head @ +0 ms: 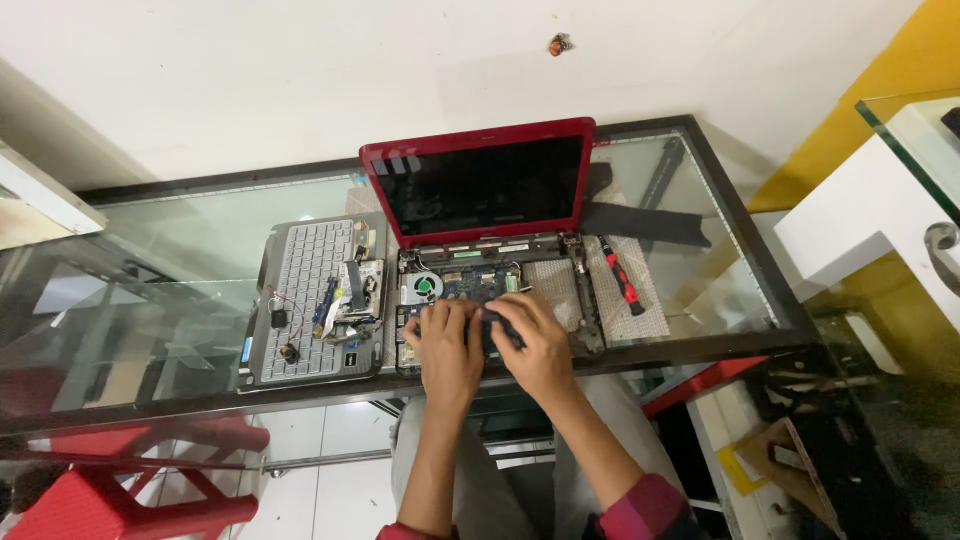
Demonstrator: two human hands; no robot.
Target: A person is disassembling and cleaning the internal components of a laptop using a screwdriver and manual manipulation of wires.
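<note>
A red laptop stands open on a glass table, its screen dark and its base stripped so the circuit board and a round fan show. My left hand rests palm down on the board near the front edge. Beside it, my right hand presses on a dark part in the base; whether the fingers grip it is unclear. The removed keyboard panel lies left of the base with small boards and wires on it.
A red-handled screwdriver lies right of the laptop base. A long black strip sits behind it. A red stool stands under the table at the left. A white glass-topped counter is at the right.
</note>
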